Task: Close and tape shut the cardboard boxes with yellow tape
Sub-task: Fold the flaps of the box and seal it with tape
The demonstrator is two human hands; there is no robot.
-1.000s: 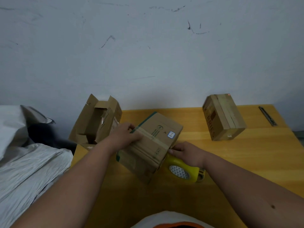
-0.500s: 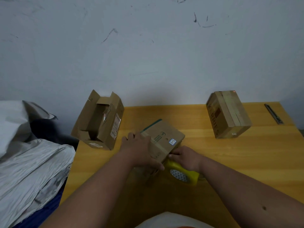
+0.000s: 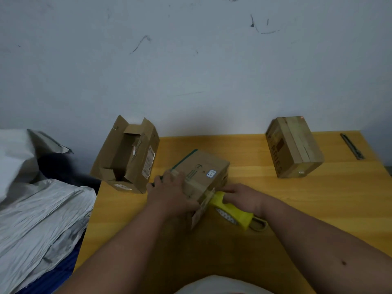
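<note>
- A pale garment (image 3: 220,286) is cut off by the bottom edge; both forearms reach forward over the yellow wooden table (image 3: 318,209).
- The left hand (image 3: 171,196) lies over the near left part of the middle box (image 3: 203,177), fingers bent round its near edge and gripping it; the hand hides that corner and most of the near face.
- The right hand (image 3: 241,198) is clenched round the handle of the yellow tape dispenser (image 3: 231,211); the dispenser's front end touches the near right edge of the middle box; the roll shows only as a grey patterned oval under the body, and whether tape has left it is hard to make out.
- The middle box sits tilted at the table's centre, with a green stripe along its far left edge and a small white label on top; the printing on the label is too small to read.
- The open box (image 3: 127,155) stands at the far left corner of the table, flaps up, partly overhanging the edge; its inside is dark.
- The closed box (image 3: 294,147) stands well apart at the far right, a pale strip of tape along its top; its side lettering is only partly legible.
- A thin dark tool (image 3: 352,146) lies near the far right corner; what it is cannot be told.
- Crumpled silver-grey sheeting (image 3: 38,213) fills the left, cut off by the edge; a scuffed grey wall (image 3: 191,60) stands behind.
</note>
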